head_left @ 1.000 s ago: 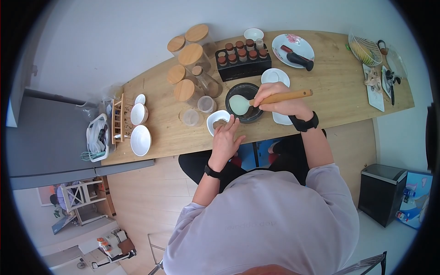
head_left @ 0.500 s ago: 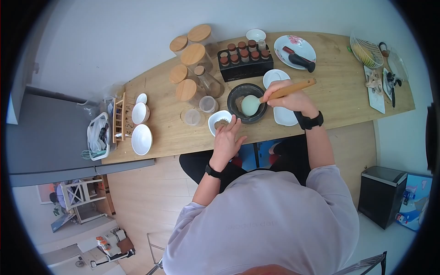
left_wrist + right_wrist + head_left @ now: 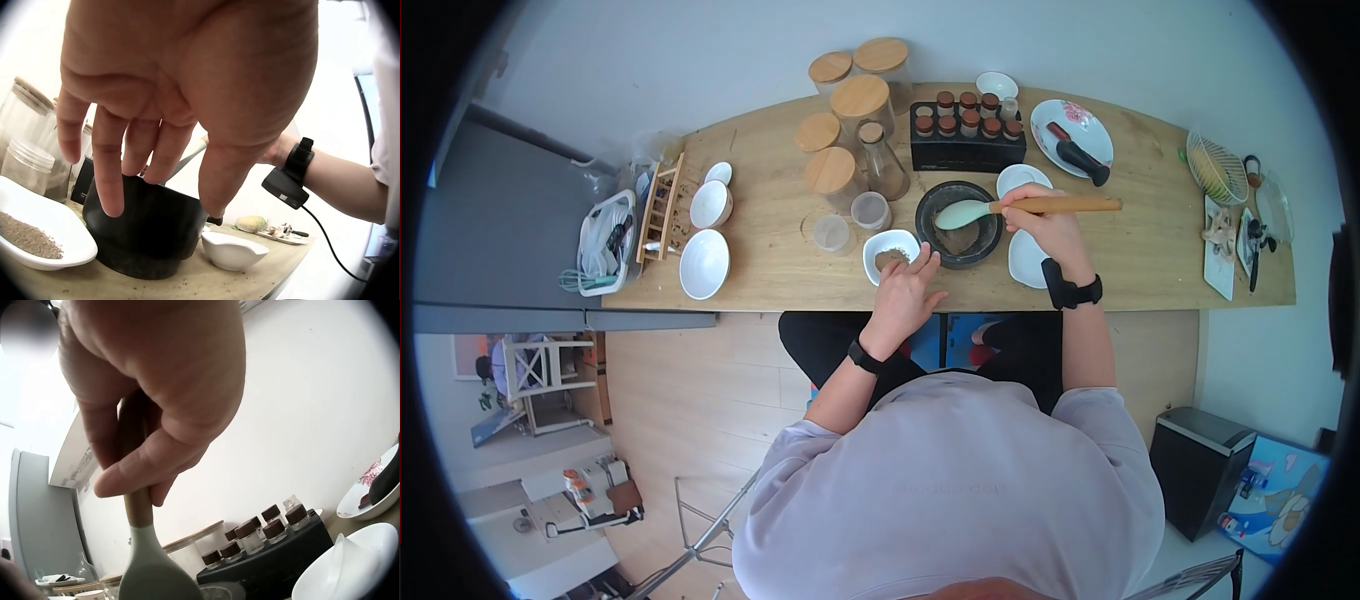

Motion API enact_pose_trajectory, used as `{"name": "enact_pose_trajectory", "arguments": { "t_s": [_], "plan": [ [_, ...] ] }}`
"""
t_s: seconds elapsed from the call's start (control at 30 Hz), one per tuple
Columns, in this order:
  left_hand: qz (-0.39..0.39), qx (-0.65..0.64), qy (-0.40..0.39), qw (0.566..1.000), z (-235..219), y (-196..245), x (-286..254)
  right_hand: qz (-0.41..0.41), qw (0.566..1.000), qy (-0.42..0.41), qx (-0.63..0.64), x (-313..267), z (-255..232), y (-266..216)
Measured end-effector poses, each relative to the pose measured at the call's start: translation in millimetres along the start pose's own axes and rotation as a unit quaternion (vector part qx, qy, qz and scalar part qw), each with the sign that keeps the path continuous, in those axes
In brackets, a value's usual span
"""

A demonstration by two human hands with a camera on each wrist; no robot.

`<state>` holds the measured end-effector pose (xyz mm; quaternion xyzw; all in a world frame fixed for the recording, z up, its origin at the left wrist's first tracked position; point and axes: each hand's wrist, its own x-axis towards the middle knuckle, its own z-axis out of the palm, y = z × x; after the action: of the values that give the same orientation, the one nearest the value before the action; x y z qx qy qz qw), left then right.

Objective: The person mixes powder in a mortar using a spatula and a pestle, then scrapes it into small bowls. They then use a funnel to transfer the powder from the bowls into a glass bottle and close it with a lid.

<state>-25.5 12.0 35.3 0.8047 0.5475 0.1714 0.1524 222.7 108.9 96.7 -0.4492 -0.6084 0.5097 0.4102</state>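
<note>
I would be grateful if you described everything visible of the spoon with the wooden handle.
The spoon has a smooth, pale green head, perhaps silicone, joined to a long, light-brown handle. The right hand grips the handle near the head. The head is at the round black bowl; the handle's end points to the person's right. Whether the head touches the bowl is unclear.

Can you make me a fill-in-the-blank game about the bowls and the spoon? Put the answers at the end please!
1. The hand holding the spoon is the person's ____ hand.
2. The spoon's handle is made of ____.
3. The round bowl under the spoon's head is coloured ____.
4. The brown grains lie in a small dish coloured ____.

Missing words: right; wood; black; white.
</note>
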Motion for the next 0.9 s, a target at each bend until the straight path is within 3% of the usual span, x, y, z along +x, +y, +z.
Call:
{"name": "enact_pose_trajectory", "arguments": {
  "t_s": [0.07, 0.17, 0.3, 0.4, 0.5, 0.53, 0.63, 0.67, 0.77, 0.9],
  "plan": [
    [0.004, -0.006, 0.006, 1.0, 2, -2, -2, -0.013, 0.998, 0.033, 0.042, 2, 10, 10],
    [0.006, -0.015, 0.018, 1.0, 4, -4, -3, -0.057, 0.998, 0.027, -0.029, -7, 16, 13],
    [0.015, -0.011, 0.042, 0.999, 11, -7, -4, -0.02, 0.999, 0.029, -0.03, -15, 12, 13],
    [0.02, -0.006, 0.047, 0.999, 10, -6, -4, -0.04, 0.994, 0.087, -0.05, -15, 25, 6],
    [0.019, -0.008, 0.053, 0.998, 13, -8, -5, -0.149, 0.972, 0.078, -0.166, -19, 35, 18],
    [0.02, -0.01, 0.057, 0.998, 14, -8, -6, -0.205, 0.958, 0.031, -0.196, -22, 34, 13],
    [0.014, -0.01, 0.053, 0.998, 13, -7, -6, -0.18, 0.961, -0.022, -0.208, -29, 27, 8],
    [0.014, -0.013, 0.055, 0.998, 14, -7, -5, -0.121, 0.981, -0.013, -0.149, -30, 26, 4],
    [0.015, -0.018, 0.057, 0.998, 15, -8, -6, -0.117, 0.984, 0.035, -0.128, -28, 25, 0],
    [0.014, -0.018, 0.054, 0.998, 14, -8, -6, -0.193, 0.958, 0.098, -0.187, -20, 31, 14]
  ]
}}
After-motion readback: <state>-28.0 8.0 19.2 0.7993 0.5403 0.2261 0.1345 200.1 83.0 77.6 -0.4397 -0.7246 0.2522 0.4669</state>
